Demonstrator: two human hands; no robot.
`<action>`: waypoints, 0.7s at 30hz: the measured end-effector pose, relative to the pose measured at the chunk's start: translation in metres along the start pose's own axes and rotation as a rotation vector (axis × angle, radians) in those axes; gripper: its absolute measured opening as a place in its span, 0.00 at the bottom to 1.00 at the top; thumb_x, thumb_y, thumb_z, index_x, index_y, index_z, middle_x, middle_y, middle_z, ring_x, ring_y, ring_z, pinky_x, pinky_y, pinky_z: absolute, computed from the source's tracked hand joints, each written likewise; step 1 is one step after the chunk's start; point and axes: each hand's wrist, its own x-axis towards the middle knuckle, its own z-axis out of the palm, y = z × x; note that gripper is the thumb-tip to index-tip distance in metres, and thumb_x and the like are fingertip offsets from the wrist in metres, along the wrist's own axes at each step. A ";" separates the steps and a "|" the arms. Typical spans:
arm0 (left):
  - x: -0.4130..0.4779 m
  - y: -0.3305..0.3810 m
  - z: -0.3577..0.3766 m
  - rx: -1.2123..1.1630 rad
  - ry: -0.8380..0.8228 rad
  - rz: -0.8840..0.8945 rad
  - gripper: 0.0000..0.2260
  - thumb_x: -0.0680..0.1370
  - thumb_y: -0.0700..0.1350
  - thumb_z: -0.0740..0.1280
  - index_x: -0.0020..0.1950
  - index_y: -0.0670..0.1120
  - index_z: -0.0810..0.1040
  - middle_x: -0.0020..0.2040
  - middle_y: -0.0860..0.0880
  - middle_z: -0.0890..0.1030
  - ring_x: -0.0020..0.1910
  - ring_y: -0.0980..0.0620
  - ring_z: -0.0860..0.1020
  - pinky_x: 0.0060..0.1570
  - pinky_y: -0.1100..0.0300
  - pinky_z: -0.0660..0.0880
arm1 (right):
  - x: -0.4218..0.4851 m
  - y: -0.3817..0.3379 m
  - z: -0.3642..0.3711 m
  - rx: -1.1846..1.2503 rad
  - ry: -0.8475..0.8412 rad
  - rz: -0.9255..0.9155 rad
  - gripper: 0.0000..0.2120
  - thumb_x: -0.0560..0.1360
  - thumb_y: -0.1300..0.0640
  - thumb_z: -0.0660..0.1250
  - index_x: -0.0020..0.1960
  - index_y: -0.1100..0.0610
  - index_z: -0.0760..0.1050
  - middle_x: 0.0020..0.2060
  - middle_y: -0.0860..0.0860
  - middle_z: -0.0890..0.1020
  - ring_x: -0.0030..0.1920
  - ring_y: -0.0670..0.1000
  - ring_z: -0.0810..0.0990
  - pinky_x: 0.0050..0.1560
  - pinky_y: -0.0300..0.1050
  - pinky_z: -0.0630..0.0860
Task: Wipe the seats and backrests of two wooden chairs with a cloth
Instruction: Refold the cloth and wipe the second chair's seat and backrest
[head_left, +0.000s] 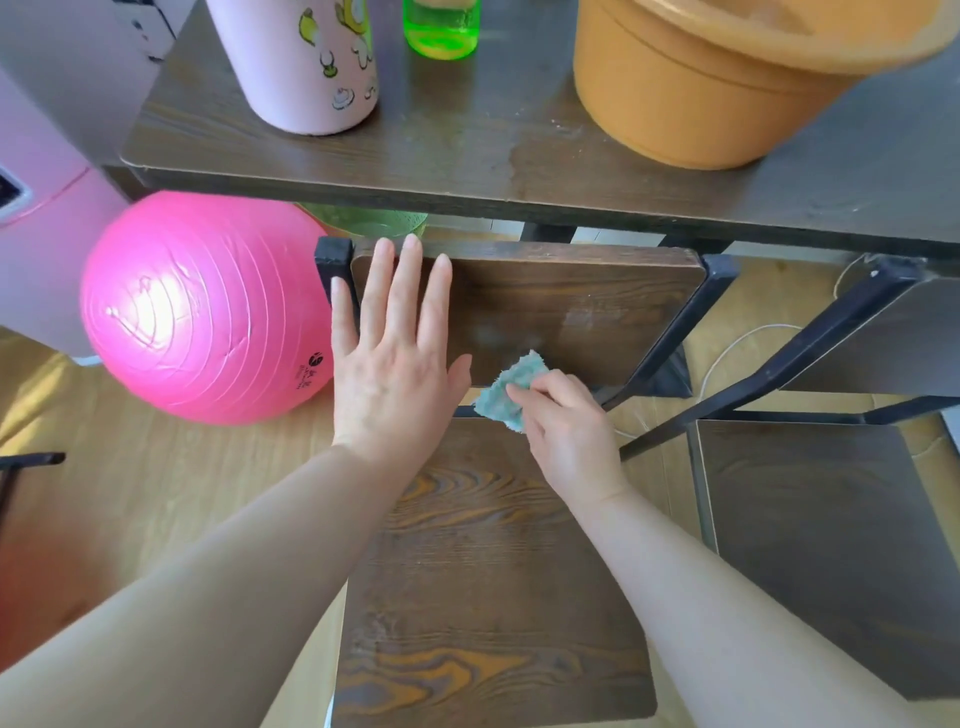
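**While the left hand (395, 364) lies flat, the right hand (566, 431) pinches the cloth (506, 389)**

Left fingers lie straight, slightly apart, on the left edge of the backrest (571, 301); the cloth touches its lower edge. Near the front edge of the table (467, 150) stand a pink flask (306, 62), a green bottle (441, 28) and an orange basin (701, 93); their contents do not show.

Teal cloth (506, 387) — pink ball (208, 306), orange basin (701, 88)
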 end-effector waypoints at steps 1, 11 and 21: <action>0.001 0.003 -0.002 -0.004 -0.006 -0.002 0.38 0.74 0.53 0.70 0.78 0.44 0.57 0.79 0.43 0.56 0.79 0.44 0.51 0.74 0.37 0.52 | 0.002 -0.007 -0.017 -0.011 0.089 -0.088 0.12 0.76 0.59 0.68 0.58 0.59 0.81 0.50 0.51 0.79 0.52 0.48 0.77 0.51 0.39 0.79; 0.018 0.039 -0.011 -0.029 -0.066 -0.010 0.37 0.75 0.52 0.68 0.78 0.43 0.56 0.79 0.45 0.56 0.79 0.47 0.50 0.74 0.36 0.50 | 0.062 0.003 -0.097 -0.067 0.448 -0.208 0.18 0.82 0.54 0.56 0.57 0.62 0.81 0.48 0.57 0.80 0.50 0.52 0.77 0.51 0.41 0.76; 0.019 0.044 0.006 0.025 -0.012 -0.020 0.39 0.72 0.55 0.69 0.78 0.44 0.58 0.78 0.46 0.59 0.79 0.47 0.52 0.73 0.34 0.49 | 0.033 0.036 -0.041 -0.053 0.126 -0.112 0.14 0.77 0.53 0.66 0.60 0.57 0.78 0.54 0.53 0.78 0.56 0.49 0.77 0.49 0.36 0.79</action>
